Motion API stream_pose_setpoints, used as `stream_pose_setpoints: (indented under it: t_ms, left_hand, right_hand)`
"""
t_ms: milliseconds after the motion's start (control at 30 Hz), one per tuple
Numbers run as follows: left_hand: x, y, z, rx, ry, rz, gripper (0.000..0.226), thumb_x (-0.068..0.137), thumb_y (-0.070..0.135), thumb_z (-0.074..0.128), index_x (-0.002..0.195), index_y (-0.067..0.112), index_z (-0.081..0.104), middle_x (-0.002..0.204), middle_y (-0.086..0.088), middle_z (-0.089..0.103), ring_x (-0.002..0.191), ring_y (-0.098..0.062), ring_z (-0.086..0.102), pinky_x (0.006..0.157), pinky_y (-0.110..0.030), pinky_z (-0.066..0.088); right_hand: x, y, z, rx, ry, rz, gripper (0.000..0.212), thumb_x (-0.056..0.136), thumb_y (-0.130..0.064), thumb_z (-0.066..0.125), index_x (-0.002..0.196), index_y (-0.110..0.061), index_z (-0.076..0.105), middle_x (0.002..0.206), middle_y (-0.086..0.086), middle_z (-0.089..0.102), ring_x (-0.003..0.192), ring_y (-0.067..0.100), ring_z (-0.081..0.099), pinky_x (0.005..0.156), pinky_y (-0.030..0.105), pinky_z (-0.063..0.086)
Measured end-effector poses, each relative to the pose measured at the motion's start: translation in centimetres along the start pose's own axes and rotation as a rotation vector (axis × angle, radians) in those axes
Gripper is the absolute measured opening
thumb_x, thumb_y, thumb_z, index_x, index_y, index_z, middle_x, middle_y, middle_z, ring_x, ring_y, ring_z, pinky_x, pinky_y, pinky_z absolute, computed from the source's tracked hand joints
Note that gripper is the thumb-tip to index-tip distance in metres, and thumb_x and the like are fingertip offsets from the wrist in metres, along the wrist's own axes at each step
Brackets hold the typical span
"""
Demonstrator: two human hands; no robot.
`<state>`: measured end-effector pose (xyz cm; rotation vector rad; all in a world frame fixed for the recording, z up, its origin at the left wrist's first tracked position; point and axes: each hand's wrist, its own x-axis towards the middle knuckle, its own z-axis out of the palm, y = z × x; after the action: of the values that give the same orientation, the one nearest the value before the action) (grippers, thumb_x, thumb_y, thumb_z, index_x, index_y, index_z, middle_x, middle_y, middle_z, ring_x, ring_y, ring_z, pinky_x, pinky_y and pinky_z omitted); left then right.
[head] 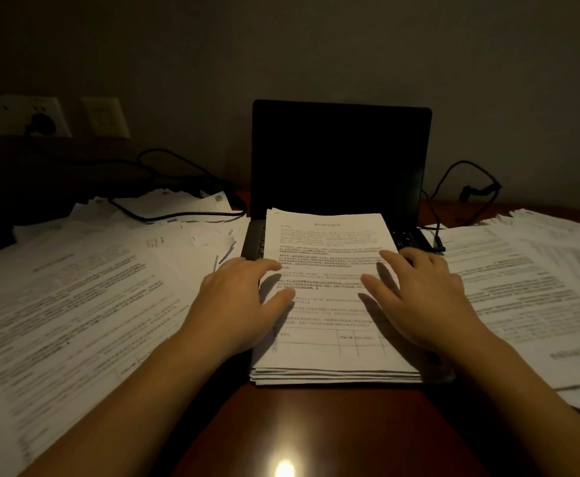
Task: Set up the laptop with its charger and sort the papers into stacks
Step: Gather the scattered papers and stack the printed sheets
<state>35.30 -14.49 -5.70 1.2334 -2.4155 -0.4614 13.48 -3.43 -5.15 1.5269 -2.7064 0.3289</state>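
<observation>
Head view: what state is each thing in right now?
laptop: lid open, screen dark.
paper stack: roughly squared, lying over the keyboard.
left hand: flat on the stack, fingers straight.
right hand: flat on the stack, fingers straight.
loose papers: scattered on both sides, unsorted.
wall plug: seated in socket.

The person's bare left hand (243,297) lies palm down just left of the frame's centre, its fingers (270,265) loosely spread and gently bent, pointing toward the upper right. Its thumb (281,297) angles inward toward the other hand. The bare right hand (426,297) mirrors it just right of centre, palm down, with relaxed fingers (390,258) pointing to the upper left and the thumb (374,284) stretched inward. Neither hand grips anything. The bare left forearm (109,407) runs in from the lower left corner and the bare right forearm (539,407) from the lower right, the two converging toward the middle of the frame.
</observation>
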Motion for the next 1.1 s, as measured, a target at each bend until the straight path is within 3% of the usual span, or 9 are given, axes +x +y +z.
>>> stream_pose_setpoints:
  t_ms: [133, 300, 467, 567, 667, 733, 900, 1000, 1100]
  left_hand:
    - [-0.1, -0.3, -0.7, 0.007, 0.037, -0.02, 0.048, 0.094, 0.057, 0.056, 0.137, 0.036, 0.055, 0.127, 0.01, 0.062, 0.119, -0.015, 0.053, 0.106, -0.045, 0.045]
    - [-1.2, -1.8, -2.6, 0.129, 0.075, -0.087, 0.042, 0.095, 0.057, 0.055, 0.131, 0.038, 0.059, 0.132, 0.008, 0.059, 0.127, -0.017, 0.047, 0.108, -0.045, 0.038]
    - [-4.1, -6.4, -5.6, 0.191, 0.173, -0.189, 0.042, 0.094, 0.058, 0.05, 0.13, 0.039, 0.058, 0.136, 0.009, 0.057, 0.131, -0.016, 0.044, 0.109, -0.046, 0.033]
    - [-6.0, -10.1, -7.0, 0.277, 0.117, -0.306, 0.055, 0.095, 0.065, 0.041, 0.141, 0.036, 0.049, 0.149, 0.005, 0.046, 0.14, -0.021, 0.034, 0.114, -0.052, 0.027]
    - [-7.4, -13.1, -7.5, 0.298, 0.01, -0.471, 0.075, 0.095, 0.073, 0.027, 0.157, 0.033, 0.022, 0.166, -0.003, 0.017, 0.152, -0.028, 0.01, 0.121, -0.058, 0.009]
    - [-8.0, -14.5, -7.8, 0.266, -0.028, -0.53, 0.084, 0.093, 0.078, 0.02, 0.161, 0.031, 0.005, 0.169, -0.004, 0.0, 0.154, -0.029, -0.002, 0.122, -0.057, -0.001]
    - [-8.3, -16.4, -8.8, 0.242, -0.161, -0.4, 0.087, 0.091, 0.081, 0.019, 0.16, 0.035, -0.005, 0.169, 0.0, -0.011, 0.155, -0.023, -0.012, 0.124, -0.05, -0.007]
    - [-8.0, -16.7, -9.2, 0.226, -0.235, -0.261, 0.08, 0.093, 0.077, 0.025, 0.159, 0.041, -0.003, 0.168, 0.006, -0.014, 0.154, -0.015, -0.016, 0.124, -0.045, -0.009]
    - [-6.9, -17.0, -9.8, 0.119, -0.268, -0.122, 0.067, 0.1, 0.064, 0.035, 0.158, 0.045, 0.008, 0.168, 0.011, -0.006, 0.153, -0.006, -0.011, 0.122, -0.032, -0.013]
  right_hand:
    - [-0.6, -1.1, -0.1, 0.028, 0.095, -0.091, 0.064, 0.095, -0.061, 0.041, 0.151, -0.031, 0.034, 0.162, 0.002, 0.023, 0.151, 0.026, 0.007, 0.118, 0.052, 0.018]
    - [-1.2, -4.4, -0.2, 0.051, 0.085, -0.226, 0.053, 0.097, -0.053, 0.048, 0.145, -0.03, 0.045, 0.161, 0.001, 0.024, 0.152, 0.023, 0.003, 0.121, 0.045, 0.013]
    - [-1.0, -10.1, -0.4, 0.113, 0.067, -0.402, 0.044, 0.097, -0.046, 0.053, 0.136, -0.026, 0.055, 0.151, 0.001, 0.042, 0.146, 0.022, 0.025, 0.117, 0.044, 0.028]
    - [-0.4, -14.7, 0.1, 0.13, 0.034, -0.5, 0.038, 0.096, -0.044, 0.054, 0.128, -0.024, 0.061, 0.134, 0.0, 0.054, 0.125, 0.018, 0.045, 0.103, 0.037, 0.043]
    - [-0.1, -19.4, 0.4, 0.196, -0.071, -0.554, 0.036, 0.096, -0.043, 0.056, 0.126, -0.024, 0.062, 0.126, -0.001, 0.062, 0.093, 0.006, 0.056, 0.083, 0.03, 0.048]
    - [0.3, -22.1, 0.9, 0.232, -0.178, -0.556, 0.037, 0.096, -0.042, 0.058, 0.127, -0.023, 0.061, 0.127, -0.001, 0.064, 0.098, 0.006, 0.061, 0.079, 0.026, 0.043]
    - [2.4, -25.1, 2.3, 0.253, -0.289, -0.429, 0.07, 0.087, -0.056, 0.065, 0.143, -0.019, 0.045, 0.134, 0.01, 0.058, 0.11, 0.023, 0.059, 0.084, 0.03, 0.047]
    - [3.1, -25.1, 2.9, 0.181, -0.28, -0.356, 0.09, 0.079, -0.067, 0.066, 0.148, -0.018, 0.035, 0.144, 0.014, 0.049, 0.12, 0.032, 0.054, 0.094, 0.041, 0.05]
    - [3.1, -25.1, 3.2, 0.163, -0.274, -0.319, 0.083, 0.08, -0.066, 0.067, 0.142, -0.018, 0.04, 0.138, 0.013, 0.051, 0.106, 0.027, 0.054, 0.084, 0.036, 0.049]
